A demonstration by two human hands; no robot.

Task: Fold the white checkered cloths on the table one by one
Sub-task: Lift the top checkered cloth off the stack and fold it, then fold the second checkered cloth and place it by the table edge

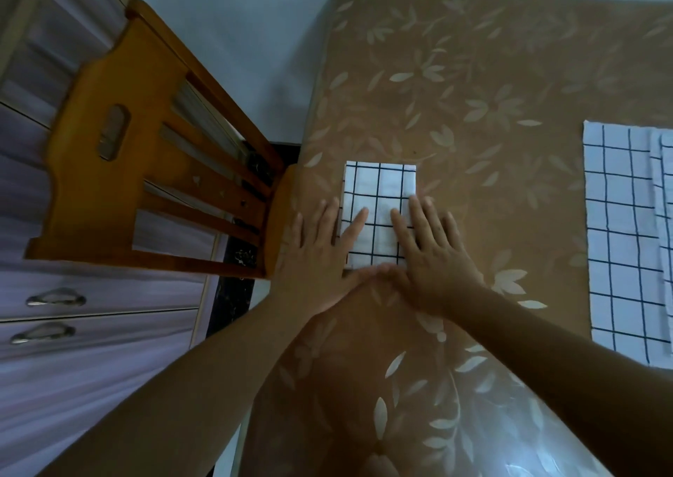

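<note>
Head view — both my left hand [320,254] and right hand [433,254] pressed flat, fingers spread, smoothing the folded cloth [378,199] — next, the unfolded cloth [619,243] at three o'clock.

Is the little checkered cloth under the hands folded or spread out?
Folded. The small cloth is a compact rectangle, smaller than the spread cloth on the right; the left hand and right hand press flat on it.

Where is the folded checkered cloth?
Head view: the folded white checkered cloth lies near the brown table's left edge, by the wooden chair, under the left hand and right hand.
</note>
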